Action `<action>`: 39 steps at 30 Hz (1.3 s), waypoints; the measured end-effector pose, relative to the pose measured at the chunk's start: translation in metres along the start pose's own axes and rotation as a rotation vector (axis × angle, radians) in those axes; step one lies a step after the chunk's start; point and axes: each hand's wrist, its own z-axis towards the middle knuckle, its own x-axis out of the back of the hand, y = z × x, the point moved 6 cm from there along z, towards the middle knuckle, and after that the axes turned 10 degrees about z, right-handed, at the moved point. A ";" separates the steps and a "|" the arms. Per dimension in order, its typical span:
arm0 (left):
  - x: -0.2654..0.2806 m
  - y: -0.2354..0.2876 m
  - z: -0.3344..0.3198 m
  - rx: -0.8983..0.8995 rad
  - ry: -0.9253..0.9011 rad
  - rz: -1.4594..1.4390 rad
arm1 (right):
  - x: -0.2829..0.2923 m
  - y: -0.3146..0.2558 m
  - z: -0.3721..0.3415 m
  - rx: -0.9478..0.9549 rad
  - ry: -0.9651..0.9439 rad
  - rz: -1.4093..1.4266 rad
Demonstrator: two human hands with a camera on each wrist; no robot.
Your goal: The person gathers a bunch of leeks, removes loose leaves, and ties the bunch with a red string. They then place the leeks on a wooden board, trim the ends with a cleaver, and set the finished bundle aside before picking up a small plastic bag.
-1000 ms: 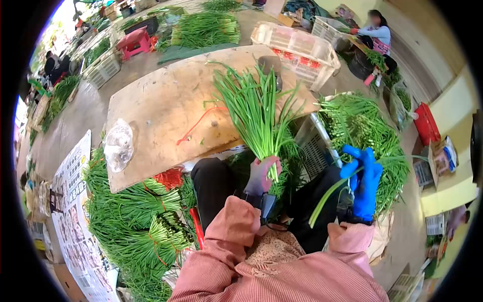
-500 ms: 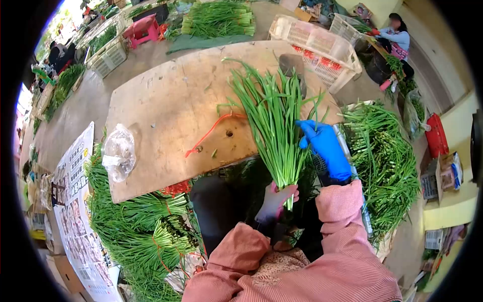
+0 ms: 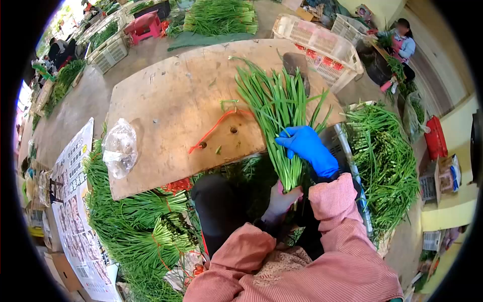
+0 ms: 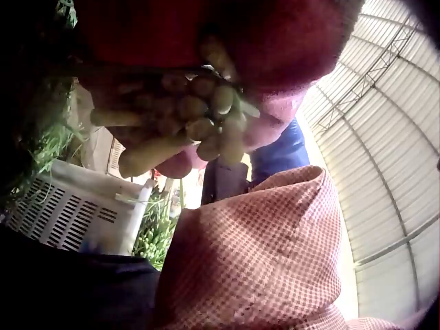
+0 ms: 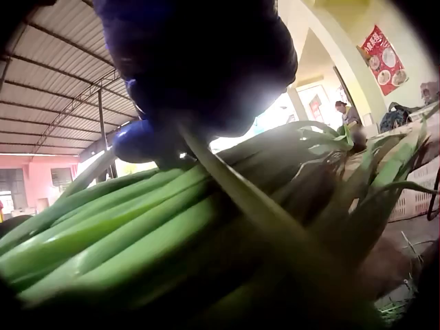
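Observation:
My left hand (image 3: 280,202), in a pale pinkish glove, grips a bunch of garlic chives (image 3: 266,95) near its stem ends. The leaves fan out forward over a wooden board (image 3: 171,100). In the left wrist view the round pale stem ends (image 4: 199,110) show bunched beside the dark glove. My right hand (image 3: 308,147), gloved in blue, is at the middle of the bunch with its fingers curled. One leaf (image 5: 234,182) comes out from between thumb and fingers in the right wrist view. A red tie (image 3: 214,130) lies on the board left of the leaves.
A crumpled clear bag (image 3: 119,148) sits on the board's left edge, and a dark flat object (image 3: 296,68) at its far right. Tied chive bundles (image 3: 166,236) lie at left, a loose pile (image 3: 382,161) at right. Beyond stand white crates (image 3: 317,48) and a person (image 3: 402,48).
My right hand has come in from the right, where it held a loose leaf apart, onto the bunch. The left hand keeps its grip on the stems; the view has shifted slightly.

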 end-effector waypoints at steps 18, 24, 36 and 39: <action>0.000 0.003 0.006 -0.154 -0.044 -0.134 | -0.024 0.000 -0.130 -0.080 0.027 0.581; 0.001 0.001 0.005 0.011 -0.020 -0.014 | -0.088 0.000 -0.162 -0.189 -0.296 0.504; -0.001 0.005 0.004 -0.020 -0.039 -0.006 | -0.221 -0.145 -0.212 0.499 -0.745 0.483; 0.004 0.008 -0.009 0.046 0.013 -0.031 | -0.308 -0.186 -0.291 0.862 -0.942 0.544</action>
